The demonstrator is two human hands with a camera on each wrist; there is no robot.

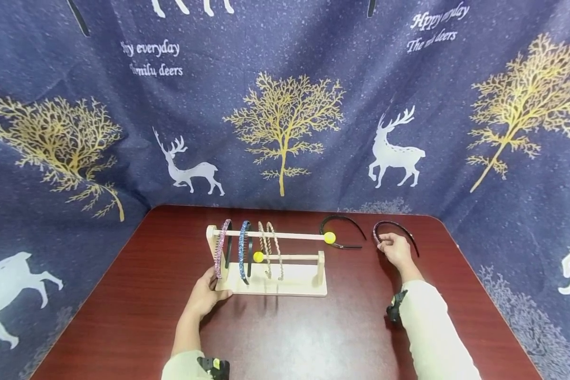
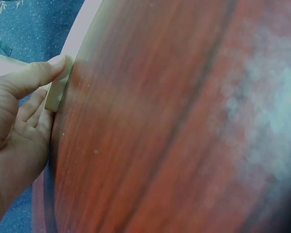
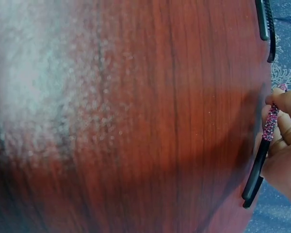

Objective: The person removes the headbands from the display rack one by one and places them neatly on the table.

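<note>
At the left end of a pale wooden rack, my left hand grips the corner of the base between thumb and fingers. In the left wrist view the thumb presses on the edge of the base. A pink glittery headband and a blue glittery headband hang on the upper bar. Two braided beige headbands hang further right on the rack. Over at the right, my right hand pinches a dark headband with pink glitter, its black ends pointing toward the lower left in the right wrist view.
A black toothed headband lies on the dark red table between the rack and my right hand. Yellow balls cap the bar ends. A blue cloth with deer and trees hangs behind the table.
</note>
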